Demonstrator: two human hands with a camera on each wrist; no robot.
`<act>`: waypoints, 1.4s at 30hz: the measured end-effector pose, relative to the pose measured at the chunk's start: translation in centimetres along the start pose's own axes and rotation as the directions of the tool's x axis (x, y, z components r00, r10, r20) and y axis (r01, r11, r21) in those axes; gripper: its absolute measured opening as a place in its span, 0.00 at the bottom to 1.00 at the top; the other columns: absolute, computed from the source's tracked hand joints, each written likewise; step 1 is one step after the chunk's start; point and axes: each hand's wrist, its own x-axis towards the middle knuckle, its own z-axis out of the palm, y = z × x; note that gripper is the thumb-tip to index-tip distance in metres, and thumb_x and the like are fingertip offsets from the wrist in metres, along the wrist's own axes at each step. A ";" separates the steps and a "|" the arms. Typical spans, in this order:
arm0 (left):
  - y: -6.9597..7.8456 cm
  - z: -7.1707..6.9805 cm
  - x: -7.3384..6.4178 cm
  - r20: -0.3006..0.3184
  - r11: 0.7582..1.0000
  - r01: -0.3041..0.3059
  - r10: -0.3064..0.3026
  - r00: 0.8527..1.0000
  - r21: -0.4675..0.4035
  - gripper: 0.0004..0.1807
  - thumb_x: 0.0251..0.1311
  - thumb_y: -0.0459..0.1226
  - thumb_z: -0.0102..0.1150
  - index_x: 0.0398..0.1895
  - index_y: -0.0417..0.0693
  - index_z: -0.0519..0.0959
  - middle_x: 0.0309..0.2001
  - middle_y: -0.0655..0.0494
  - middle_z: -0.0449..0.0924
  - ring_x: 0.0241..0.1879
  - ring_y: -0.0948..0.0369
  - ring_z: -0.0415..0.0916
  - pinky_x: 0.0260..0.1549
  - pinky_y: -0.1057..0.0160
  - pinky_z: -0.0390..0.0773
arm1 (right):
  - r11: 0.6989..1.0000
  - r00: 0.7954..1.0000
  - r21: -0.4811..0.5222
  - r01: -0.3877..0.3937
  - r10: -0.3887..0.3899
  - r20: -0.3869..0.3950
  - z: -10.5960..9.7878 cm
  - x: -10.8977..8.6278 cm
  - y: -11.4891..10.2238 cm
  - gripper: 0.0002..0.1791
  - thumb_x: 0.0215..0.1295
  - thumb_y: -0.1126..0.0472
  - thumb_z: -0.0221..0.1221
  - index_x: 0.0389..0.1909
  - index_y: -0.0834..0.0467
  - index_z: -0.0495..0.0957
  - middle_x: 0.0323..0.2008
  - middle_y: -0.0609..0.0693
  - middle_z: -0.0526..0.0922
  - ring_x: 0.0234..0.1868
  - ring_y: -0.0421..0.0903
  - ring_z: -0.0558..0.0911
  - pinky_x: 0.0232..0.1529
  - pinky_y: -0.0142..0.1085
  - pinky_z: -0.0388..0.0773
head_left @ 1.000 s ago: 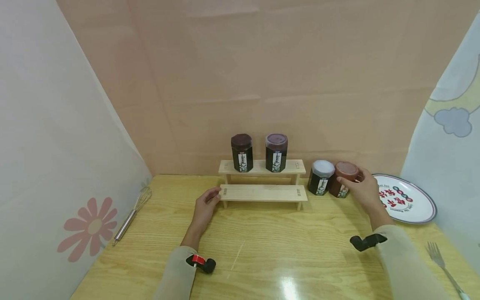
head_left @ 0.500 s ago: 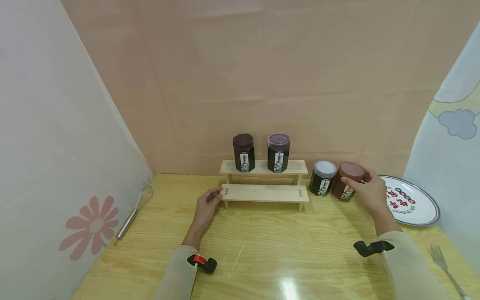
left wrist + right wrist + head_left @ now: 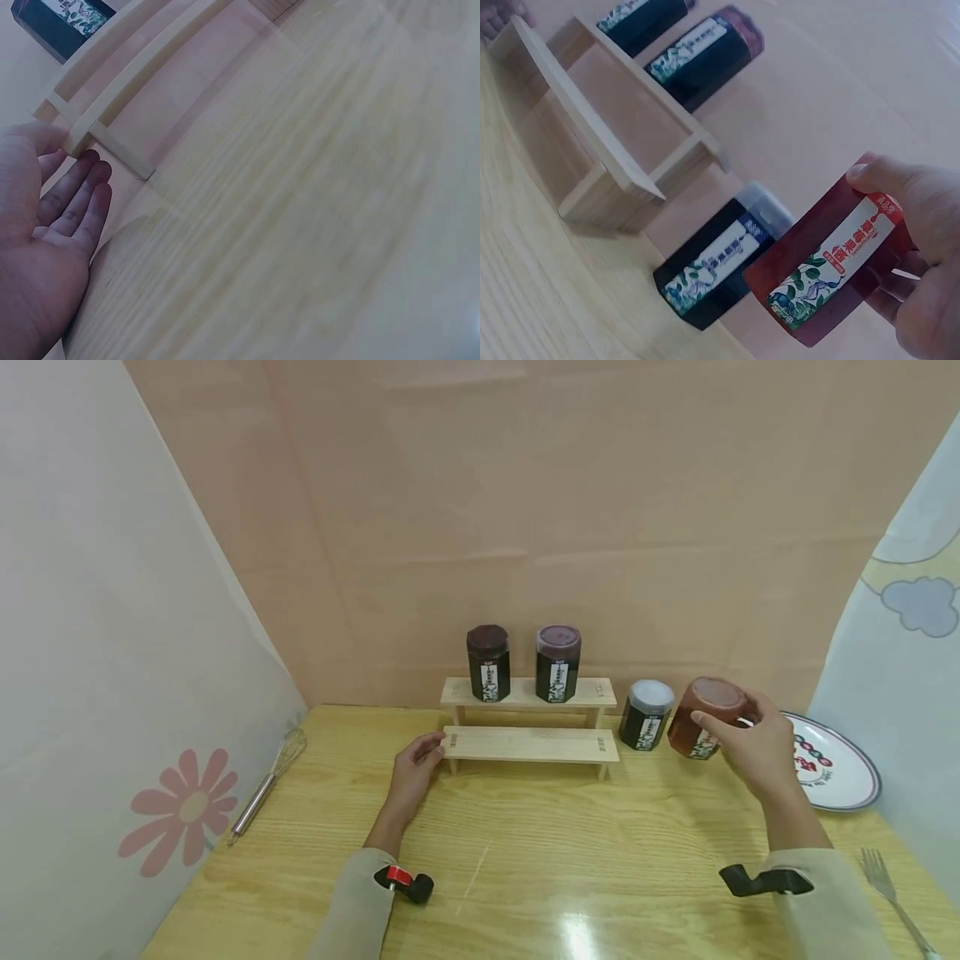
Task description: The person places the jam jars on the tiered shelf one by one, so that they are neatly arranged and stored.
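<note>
My right hand [image 3: 761, 752] grips a reddish-brown jar [image 3: 686, 722] near its lid, thumb on one side and fingers on the other. The jar leans a little, and the right wrist view shows its leafy label. Beside it stands a dark jar with a whitish lid [image 3: 643, 727]. At the lower step's left end, my left hand [image 3: 411, 777] pinches the two-tier wooden shelf [image 3: 528, 746], thumb above and fingertips underneath in the left wrist view. Two dark jars stand on the upper tier, one with a maroon lid [image 3: 489, 681], the other with a purplish lid [image 3: 558, 678].
Partly behind my right hand lies a white plate [image 3: 843, 777] with red writing. A fork [image 3: 888, 885] is at the table's right edge, a whisk [image 3: 262, 793] at the left. Cloth walls [image 3: 562, 510] surround the wooden table [image 3: 570, 843] at the back and sides.
The reddish-brown jar has shifted right with my right hand, away from the white-lidded jar, and now tilts. My left hand stays at the shelf's end.
</note>
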 end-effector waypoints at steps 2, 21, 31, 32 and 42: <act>0.0 0.0 0.1 0.002 1.000 -0.001 0.001 1.000 -0.002 0.17 0.74 0.36 0.59 0.63 0.45 0.79 0.64 0.46 0.79 0.63 0.55 0.75 0.54 0.76 0.79 | 1.000 1.000 0.017 0.012 -0.012 0.010 0.1 -0.4 -0.4 0.52 0.63 0.40 0.70 0.80 0.56 0.57 0.67 0.57 0.71 0.61 0.48 0.72 0.38 0.15 0.74; 0.0 0.0 0.0 -0.009 1.000 0.002 -0.002 1.000 0.006 0.18 0.74 0.36 0.59 0.64 0.44 0.79 0.64 0.45 0.78 0.62 0.58 0.76 0.55 0.76 0.78 | 0.972 0.970 0.127 0.196 -0.211 0.120 6.4 -2.8 -5.3 0.44 0.64 0.47 0.72 0.75 0.58 0.64 0.63 0.59 0.77 0.56 0.42 0.77 0.46 0.15 0.75; 0.1 0.2 0.1 -0.005 1.000 -0.002 0.002 1.000 -0.027 0.18 0.74 0.35 0.58 0.64 0.41 0.78 0.64 0.42 0.78 0.64 0.51 0.74 0.52 0.78 0.78 | 0.965 0.949 0.208 0.160 -0.208 0.236 10.6 -3.5 -8.0 0.47 0.61 0.46 0.74 0.76 0.56 0.63 0.65 0.60 0.76 0.62 0.57 0.79 0.52 0.31 0.81; 0.1 0.2 0.1 -0.006 1.000 -0.001 0.001 1.000 -0.026 0.18 0.74 0.35 0.58 0.64 0.41 0.79 0.64 0.42 0.78 0.64 0.51 0.74 0.52 0.78 0.78 | 0.963 0.948 0.218 0.158 -0.209 0.240 11.1 -3.5 -8.2 0.46 0.60 0.47 0.74 0.75 0.55 0.64 0.65 0.59 0.77 0.62 0.58 0.79 0.53 0.33 0.81; -0.1 0.2 0.2 -0.018 1.000 -0.001 0.001 1.000 -0.004 0.17 0.73 0.35 0.59 0.62 0.44 0.80 0.62 0.46 0.80 0.58 0.61 0.76 0.53 0.76 0.79 | 0.951 0.935 0.276 0.141 -0.219 0.278 16.2 -4.2 -10.5 0.46 0.58 0.53 0.76 0.74 0.58 0.66 0.63 0.61 0.77 0.61 0.59 0.81 0.59 0.44 0.84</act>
